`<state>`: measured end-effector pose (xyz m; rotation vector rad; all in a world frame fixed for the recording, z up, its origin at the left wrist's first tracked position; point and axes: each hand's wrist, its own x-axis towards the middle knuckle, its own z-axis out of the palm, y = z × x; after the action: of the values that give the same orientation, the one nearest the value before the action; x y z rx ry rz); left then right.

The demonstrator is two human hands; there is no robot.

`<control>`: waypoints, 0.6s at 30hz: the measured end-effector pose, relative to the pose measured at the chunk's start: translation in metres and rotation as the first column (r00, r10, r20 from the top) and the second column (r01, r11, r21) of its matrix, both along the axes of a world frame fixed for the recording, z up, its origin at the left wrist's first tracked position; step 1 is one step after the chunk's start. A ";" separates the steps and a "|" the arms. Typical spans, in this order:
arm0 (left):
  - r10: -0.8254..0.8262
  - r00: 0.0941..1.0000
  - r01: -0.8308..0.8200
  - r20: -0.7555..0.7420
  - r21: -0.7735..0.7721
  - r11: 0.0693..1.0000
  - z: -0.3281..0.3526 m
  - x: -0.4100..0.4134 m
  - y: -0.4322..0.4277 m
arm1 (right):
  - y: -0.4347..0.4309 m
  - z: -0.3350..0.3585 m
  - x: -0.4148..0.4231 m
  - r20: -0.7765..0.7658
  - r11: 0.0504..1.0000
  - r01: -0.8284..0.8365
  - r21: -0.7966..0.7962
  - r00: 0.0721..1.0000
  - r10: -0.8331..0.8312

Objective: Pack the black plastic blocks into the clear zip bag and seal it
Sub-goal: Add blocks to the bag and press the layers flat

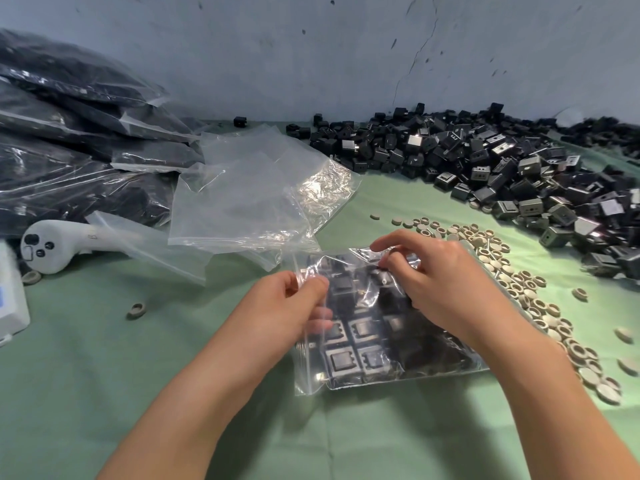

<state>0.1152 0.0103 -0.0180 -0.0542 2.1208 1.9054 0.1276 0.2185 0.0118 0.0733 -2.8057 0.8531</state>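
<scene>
Green cloth covers the counter (104, 358), where the clear zip bag (388, 368) lies with black plastic blocks (363, 330) inside. Left hand (294, 306) and right hand (440, 282) both pinch its top edge.

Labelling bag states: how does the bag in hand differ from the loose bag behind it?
The held bag holds black blocks; the loose bag is empty. The left hand and right hand pinch the held bag's top; no hand touches the loose bag. Both are clear plastic.
</scene>
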 end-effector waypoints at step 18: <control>0.094 0.996 -0.091 -0.009 0.180 0.979 0.007 0.002 0.016 | -0.001 0.004 0.004 0.014 1.000 -0.006 -0.031 1.000 0.007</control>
<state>0.1168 0.0262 -0.0115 -0.1002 1.9798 2.1502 0.1312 0.2175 0.0156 0.0716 -2.8062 0.9013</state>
